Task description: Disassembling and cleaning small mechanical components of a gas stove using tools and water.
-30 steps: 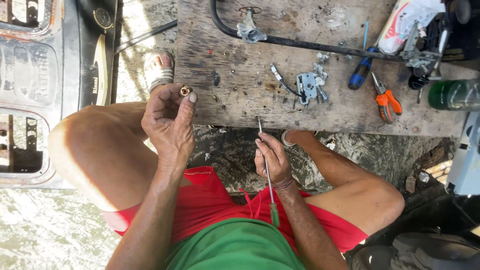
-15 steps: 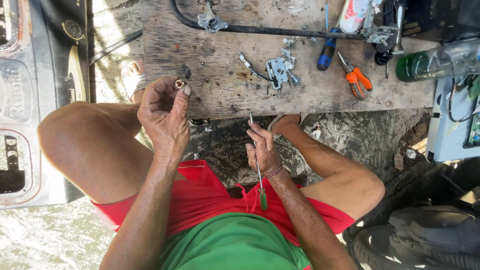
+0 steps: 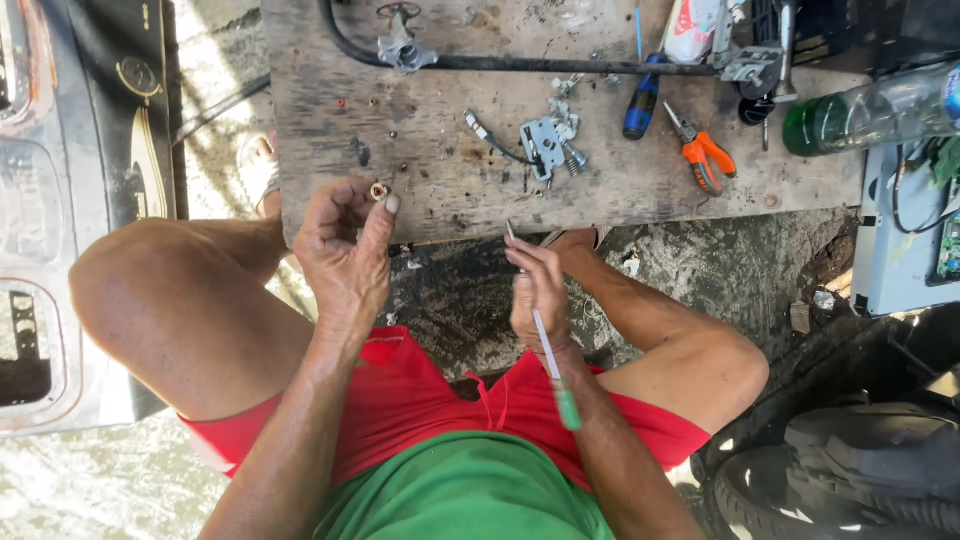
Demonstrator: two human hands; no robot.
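Observation:
My left hand [image 3: 345, 245] pinches a small brass ring-shaped part [image 3: 379, 191] between thumb and fingertips, held up over the near edge of a worn wooden board [image 3: 440, 170]. My right hand [image 3: 538, 290] grips a thin screwdriver with a green handle [image 3: 548, 350]; its metal tip points up toward the board and the handle lies along my forearm. The two hands are apart, roughly a hand's width between them. I sit with knees spread, in red shorts and a green shirt.
On the board lie a small metal mechanism with a cable [image 3: 545, 140], a blue-handled screwdriver [image 3: 641, 105], orange-handled pliers [image 3: 703, 152], a black hose with a valve [image 3: 400, 48] and a green bottle [image 3: 850, 115]. A dark panel [image 3: 70, 150] stands at the left, a tyre [image 3: 850, 480] at the lower right.
The camera view has shifted, so the board and tools sit further left and lower in the picture. Both hands keep their grips and stay in nearly the same pose.

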